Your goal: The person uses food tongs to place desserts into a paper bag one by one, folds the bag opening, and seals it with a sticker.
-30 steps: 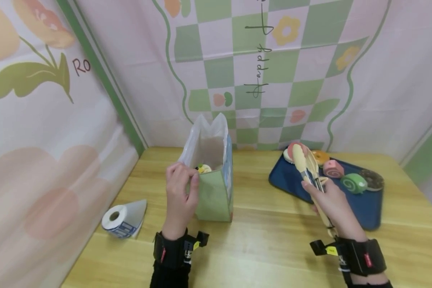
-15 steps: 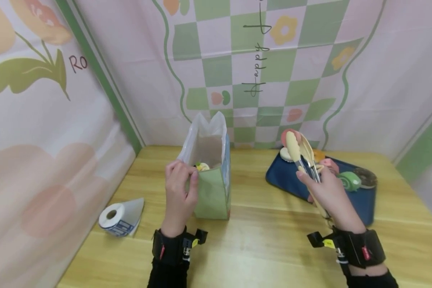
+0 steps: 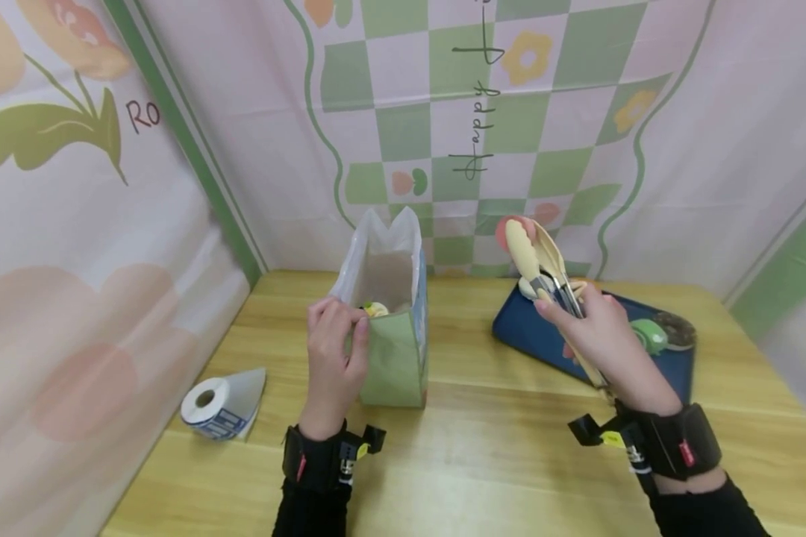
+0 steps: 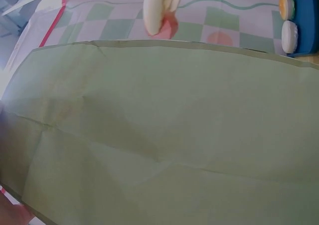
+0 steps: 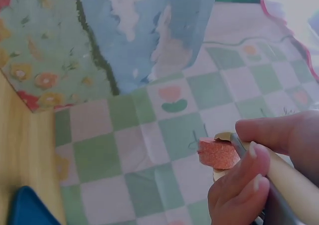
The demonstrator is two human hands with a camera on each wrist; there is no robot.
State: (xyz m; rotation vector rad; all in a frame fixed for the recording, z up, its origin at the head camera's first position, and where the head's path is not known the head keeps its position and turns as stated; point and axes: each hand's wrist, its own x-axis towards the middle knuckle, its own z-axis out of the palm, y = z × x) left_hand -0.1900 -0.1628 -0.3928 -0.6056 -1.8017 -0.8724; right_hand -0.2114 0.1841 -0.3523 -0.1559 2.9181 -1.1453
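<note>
My left hand pinches the near rim of an upright paper bag, green in front with a whitish lining. Inside the bag, a cream-coloured piece with yellow and dark bits shows near the rim. My right hand grips cream-coloured tongs with metal shafts. Between the tong heads is a round pink toy-like pastry, held up in the air above the tray's left end. The bag's green panel fills most of the left wrist view and hides the fingers there.
A dark blue tray lies at the right on the wooden table. It bears a white round piece, a green swirl roll and a brown doughnut. A label roll stands at the left. Printed cloth hangs behind.
The pink pastry has risen off the tray in the tongs and shifted left toward the bag. My left hand stays on the bag's rim.
</note>
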